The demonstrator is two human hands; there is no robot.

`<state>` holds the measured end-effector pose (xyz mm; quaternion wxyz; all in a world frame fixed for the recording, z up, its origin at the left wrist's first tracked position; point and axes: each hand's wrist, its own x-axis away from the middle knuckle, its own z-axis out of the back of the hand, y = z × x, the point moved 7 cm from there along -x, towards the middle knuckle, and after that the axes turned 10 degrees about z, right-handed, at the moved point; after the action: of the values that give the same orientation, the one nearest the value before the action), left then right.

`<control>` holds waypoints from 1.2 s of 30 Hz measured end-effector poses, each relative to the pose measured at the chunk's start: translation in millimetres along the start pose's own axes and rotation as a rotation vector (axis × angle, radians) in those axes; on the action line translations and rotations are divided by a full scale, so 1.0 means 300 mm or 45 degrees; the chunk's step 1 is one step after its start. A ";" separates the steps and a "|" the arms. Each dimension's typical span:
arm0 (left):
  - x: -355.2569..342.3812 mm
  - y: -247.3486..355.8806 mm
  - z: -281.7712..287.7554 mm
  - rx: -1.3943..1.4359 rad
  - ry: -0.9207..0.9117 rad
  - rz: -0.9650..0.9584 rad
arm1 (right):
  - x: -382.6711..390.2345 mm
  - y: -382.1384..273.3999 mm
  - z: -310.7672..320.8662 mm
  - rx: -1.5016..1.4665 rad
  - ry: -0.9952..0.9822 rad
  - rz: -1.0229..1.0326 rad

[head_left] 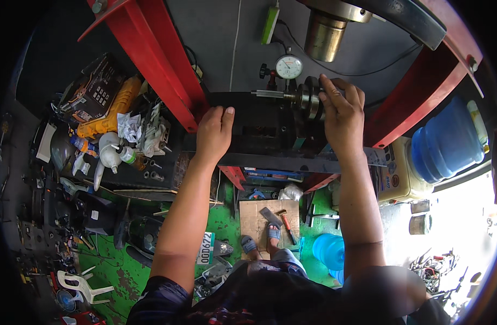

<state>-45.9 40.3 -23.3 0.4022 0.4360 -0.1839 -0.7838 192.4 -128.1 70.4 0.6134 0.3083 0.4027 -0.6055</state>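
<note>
A crankshaft-like part with round metal discs (310, 98) and a bright shaft end (271, 93) lies across a black metal stand (254, 116). My right hand (343, 111) is closed round the right side of the discs, its fingers over their top. Just above the shaft stands a dial gauge (289, 66) with a white round face and a black knob beside it. My left hand (215, 132) grips the stand's left end, thumb up; its fingers are partly hidden.
Red frame posts (156, 49) rise on both sides, and a thick metal ram (325, 35) hangs above. At left are a yellow tool (110, 114) and a white bottle (109, 149). Blue water jugs (440, 143) stand at right. A hammer (288, 225) lies on cardboard (248, 216) by my feet.
</note>
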 end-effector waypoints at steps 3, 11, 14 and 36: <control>0.011 -0.027 -0.010 -0.023 0.019 -0.024 | 0.013 -0.012 0.019 -0.094 0.045 -0.015; 0.022 -0.034 -0.035 -0.037 -0.007 -0.012 | 0.012 -0.032 0.080 -0.184 0.389 0.050; 0.022 -0.030 -0.040 -0.064 0.026 -0.027 | 0.009 -0.015 0.042 -0.106 0.247 -0.002; 0.029 -0.041 -0.036 -0.072 0.037 -0.031 | 0.035 -0.075 0.114 -0.151 0.449 -0.068</control>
<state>-45.4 41.7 -41.9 0.4074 0.4381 -0.1506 -0.7870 173.7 -164.7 80.2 0.5341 0.3621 0.5468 -0.5335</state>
